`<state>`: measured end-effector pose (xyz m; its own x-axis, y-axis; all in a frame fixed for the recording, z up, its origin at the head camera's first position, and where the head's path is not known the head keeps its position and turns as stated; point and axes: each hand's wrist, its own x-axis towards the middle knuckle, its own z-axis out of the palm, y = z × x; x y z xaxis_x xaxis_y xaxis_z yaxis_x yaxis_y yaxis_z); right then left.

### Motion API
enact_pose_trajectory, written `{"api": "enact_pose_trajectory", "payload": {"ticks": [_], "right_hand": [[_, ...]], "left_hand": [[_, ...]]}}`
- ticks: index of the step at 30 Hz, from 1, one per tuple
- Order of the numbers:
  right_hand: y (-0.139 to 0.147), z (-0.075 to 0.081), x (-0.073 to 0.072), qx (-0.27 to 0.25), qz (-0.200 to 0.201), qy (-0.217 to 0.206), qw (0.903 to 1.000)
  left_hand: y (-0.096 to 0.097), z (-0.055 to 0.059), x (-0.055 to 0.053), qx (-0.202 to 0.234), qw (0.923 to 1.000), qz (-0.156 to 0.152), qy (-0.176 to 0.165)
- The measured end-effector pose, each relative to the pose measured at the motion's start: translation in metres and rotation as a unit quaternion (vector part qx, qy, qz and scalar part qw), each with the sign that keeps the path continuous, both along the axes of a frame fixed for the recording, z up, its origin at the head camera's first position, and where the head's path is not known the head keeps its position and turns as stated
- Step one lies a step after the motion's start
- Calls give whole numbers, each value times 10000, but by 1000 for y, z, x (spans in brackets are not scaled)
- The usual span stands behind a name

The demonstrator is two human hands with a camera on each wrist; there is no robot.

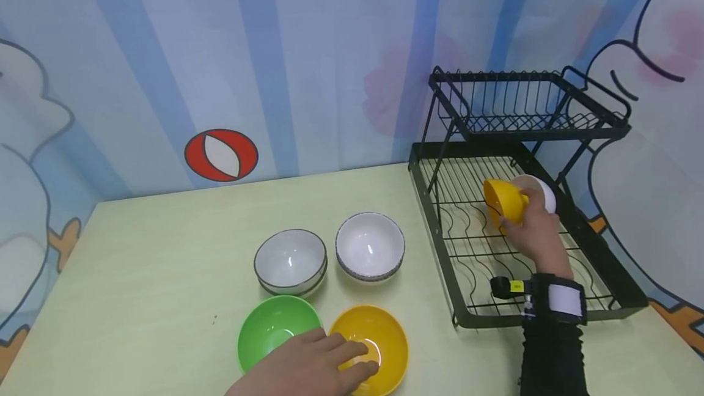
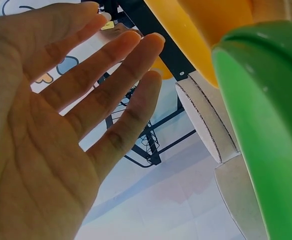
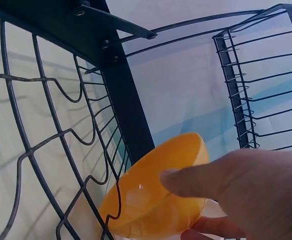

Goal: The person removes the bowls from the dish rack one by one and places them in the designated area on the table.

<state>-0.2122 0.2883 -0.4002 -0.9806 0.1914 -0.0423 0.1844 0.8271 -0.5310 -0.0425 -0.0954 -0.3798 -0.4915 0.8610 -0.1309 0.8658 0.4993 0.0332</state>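
Observation:
My right hand (image 1: pixel 538 234) grips a yellow bowl (image 1: pixel 505 201) tipped on its side on the lower tier of a black dish rack (image 1: pixel 484 321). In the right wrist view, the thumb presses the outside of this bowl (image 3: pixel 150 185), which touches the rack wires. Just behind it, a white bowl (image 1: pixel 543 189) also stands on edge in the rack, partly hidden. My left hand (image 1: pixel 313 364) is held with fingers spread, above a green bowl (image 1: pixel 269 326) and a second yellow bowl (image 1: pixel 382 330), covering part of both. The left wrist view shows its bare palm (image 2: pixel 46 145).
Behind the green bowl are stacked white bowls (image 1: pixel 290 260) with dark rims, and right of them another white bowl (image 1: pixel 370 246). The rack's upper basket (image 1: pixel 544 134) overhangs the back of the lower tier. A printed curtain (image 1: pixel 330 66) borders the table's far edge.

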Motion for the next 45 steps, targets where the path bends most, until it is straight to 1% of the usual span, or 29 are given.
{"api": "enact_pose_trajectory", "payload": {"ticks": [3,8,12,15,18,22,26,28,31,34,38,40,42,45], "right_hand": [[0,1,1,32,-3,67,10000],[0,1,3,28,-156,185,9997],[0,0,4,-22,-263,282,9993],[-2,1,5,-15,-328,321,9989],[-3,2,5,60,-365,393,9985],[-4,3,7,203,-380,656,9969],[-8,6,10,165,-363,901,9951],[-10,8,11,114,-328,1011,9943],[-12,13,12,101,-304,1177,9925],[-14,19,14,144,-392,1332,9902],[-17,29,17,83,-630,1340,9889],[-18,33,18,-51,-678,1273,9895],[-18,37,21,-208,-638,1200,9905],[-18,41,24,-340,-429,967,9938]], "left_hand": [[0,0,0,12,10000,1,17],[-1,0,0,28,10000,-1,30],[-2,0,0,109,9997,-26,220],[-3,0,1,135,9995,-32,284],[-3,0,1,122,9998,8,180],[-3,1,1,104,9998,23,188],[-3,2,1,77,9997,14,227],[-3,2,1,61,9998,27,187],[-3,3,1,45,9998,33,168],[-3,4,1,42,9999,20,157],[-3,5,0,29,9998,-19,176],[-3,5,0,36,9998,-27,190],[-3,4,0,27,9998,-23,183],[-3,4,1,24,9998,-18,200]]}}
